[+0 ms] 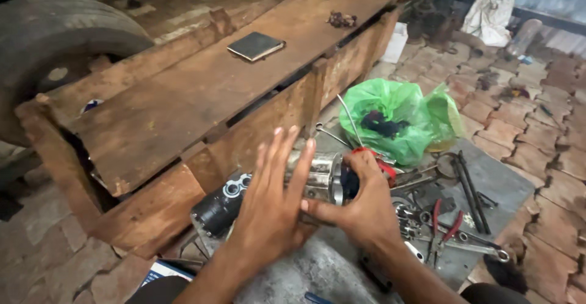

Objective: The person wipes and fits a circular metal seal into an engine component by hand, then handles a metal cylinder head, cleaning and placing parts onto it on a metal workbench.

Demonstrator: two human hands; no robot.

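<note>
Both forearms enter from the lower edge and converge toward the centre. The left hand [271, 203] is open and flat, fingers extended and slightly spread, pointing up and away, back of the hand toward the camera. The right hand [360, 209] lies just right of the left hand, fingers curled in a closed grip, thumb extended leftward and meeting the left palm.

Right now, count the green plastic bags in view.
1: the green plastic bag lies on the brick floor, beyond the right hand. Others may be hidden.
</note>
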